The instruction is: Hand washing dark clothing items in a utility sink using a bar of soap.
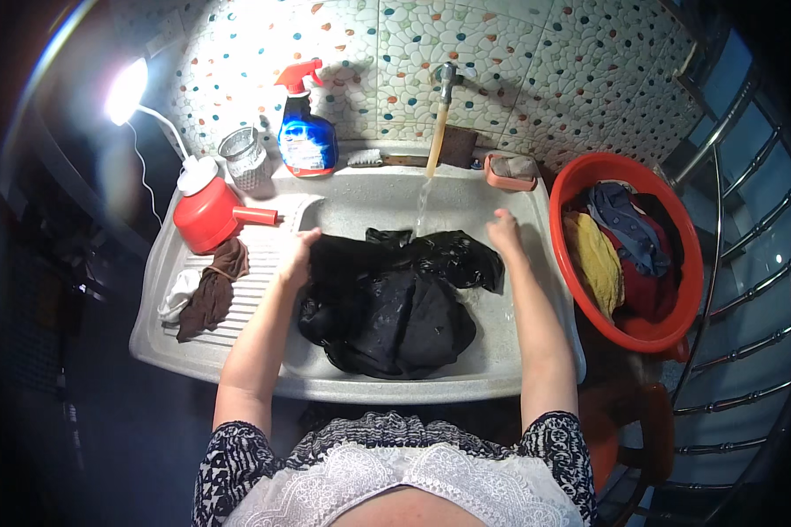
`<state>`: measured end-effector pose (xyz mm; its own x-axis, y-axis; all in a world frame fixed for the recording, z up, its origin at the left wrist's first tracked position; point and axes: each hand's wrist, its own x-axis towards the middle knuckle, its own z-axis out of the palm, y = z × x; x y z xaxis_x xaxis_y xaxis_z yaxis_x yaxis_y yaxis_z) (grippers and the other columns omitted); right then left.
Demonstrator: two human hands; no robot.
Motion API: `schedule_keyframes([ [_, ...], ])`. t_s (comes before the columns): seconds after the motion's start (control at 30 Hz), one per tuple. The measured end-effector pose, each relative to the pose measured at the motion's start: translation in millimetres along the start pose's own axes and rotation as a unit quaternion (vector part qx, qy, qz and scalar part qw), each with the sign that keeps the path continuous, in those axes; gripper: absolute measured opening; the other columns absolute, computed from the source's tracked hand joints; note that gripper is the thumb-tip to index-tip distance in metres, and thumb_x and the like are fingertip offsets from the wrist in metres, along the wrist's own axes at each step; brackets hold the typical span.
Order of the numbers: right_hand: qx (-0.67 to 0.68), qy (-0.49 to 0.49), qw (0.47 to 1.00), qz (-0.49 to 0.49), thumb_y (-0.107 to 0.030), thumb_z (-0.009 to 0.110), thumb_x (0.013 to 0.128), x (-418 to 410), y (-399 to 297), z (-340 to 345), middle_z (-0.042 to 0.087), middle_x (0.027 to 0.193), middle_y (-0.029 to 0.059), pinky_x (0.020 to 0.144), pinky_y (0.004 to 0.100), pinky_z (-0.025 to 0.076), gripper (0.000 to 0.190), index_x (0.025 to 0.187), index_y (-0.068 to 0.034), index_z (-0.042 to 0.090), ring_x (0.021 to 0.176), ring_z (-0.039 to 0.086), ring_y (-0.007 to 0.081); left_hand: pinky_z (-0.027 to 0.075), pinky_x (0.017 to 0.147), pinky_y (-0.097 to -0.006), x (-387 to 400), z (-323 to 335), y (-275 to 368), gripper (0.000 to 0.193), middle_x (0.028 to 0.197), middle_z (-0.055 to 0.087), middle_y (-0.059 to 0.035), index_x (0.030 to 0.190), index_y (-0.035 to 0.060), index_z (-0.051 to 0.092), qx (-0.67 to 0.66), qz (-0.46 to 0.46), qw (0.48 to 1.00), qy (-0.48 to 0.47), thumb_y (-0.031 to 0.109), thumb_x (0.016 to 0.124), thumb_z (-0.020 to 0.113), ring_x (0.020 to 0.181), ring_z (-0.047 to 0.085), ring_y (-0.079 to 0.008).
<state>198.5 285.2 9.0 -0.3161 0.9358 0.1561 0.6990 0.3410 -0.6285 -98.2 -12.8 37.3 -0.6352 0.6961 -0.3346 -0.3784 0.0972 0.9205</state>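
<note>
A wet black cloth garment (395, 309) lies bunched in the basin of a stone-like laundry sink (409, 390). Water runs onto its far edge from a hose on the wall tap (447, 82). My left hand (298, 255) is at the garment's left edge, by the ribbed washboard; whether the fingers grip the cloth I cannot tell. Over the right side of the basin is my right hand (505, 232), fingers curled, just beyond the garment's upper right corner. It appears apart from the cloth, and nothing shows in it.
On the washboard lie brown cloth (207, 300), white cloth (179, 296) and a red plastic container (205, 214). Along the back stand a glass (245, 161), a spray bottle (308, 141), a brush (389, 159) and a soap dish (510, 172). A red tub (689, 290) of clothes is at right.
</note>
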Motion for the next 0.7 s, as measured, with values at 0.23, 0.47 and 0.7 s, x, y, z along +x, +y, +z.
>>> schedule_keyframes([
  [0.23, -0.054, -0.2, 0.959, -0.191, -0.006, 0.051, 0.074, -52.5, 6.1, 66.9, 0.042, 0.134, 0.0189, 0.099, 0.041, 0.038, 0.053, 0.127, -0.004, 0.044, 0.119, 0.045, 0.0359, 0.047, 0.065, -0.0286, -23.1, 41.3, 10.1, 0.014, 0.083, 0.061, -0.0037, 0.086, 0.0051, 0.061, -0.127, 0.088, 0.979, -0.136, 0.017, 0.081, 0.061, 0.073, 0.057, -0.014],
  [0.47, -0.027, -0.227, 0.955, -0.19, -0.018, 0.066, 0.073, -72.1, -31.0, 68.5, 0.05, 0.125, 0.0149, 0.095, 0.0409, 0.042, 0.053, 0.122, -0.011, 0.047, 0.115, 0.048, 0.0339, 0.049, 0.079, -0.032, -62.5, 57.7, 86.5, 0.012, 0.081, 0.062, -0.0059, 0.087, 0.0045, 0.061, -0.299, 0.126, 0.93, -0.175, 0.015, 0.081, 0.062, 0.076, 0.061, -0.0177],
  [0.7, -0.081, -0.131, 0.987, -0.04, -0.014, 0.051, 0.072, -57.6, -70.4, 34.7, 0.061, 0.096, 0.0257, 0.085, 0.0444, 0.046, 0.027, 0.091, -0.001, 0.065, 0.094, 0.058, 0.04, 0.045, 0.06, -0.0308, -5.6, -6.5, 32.2, 0.025, 0.09, 0.061, -0.006, 0.106, 0.0044, 0.057, 0.192, 0.032, 0.979, 0.056, 0.02, 0.086, 0.055, 0.071, 0.057, -0.0158],
])
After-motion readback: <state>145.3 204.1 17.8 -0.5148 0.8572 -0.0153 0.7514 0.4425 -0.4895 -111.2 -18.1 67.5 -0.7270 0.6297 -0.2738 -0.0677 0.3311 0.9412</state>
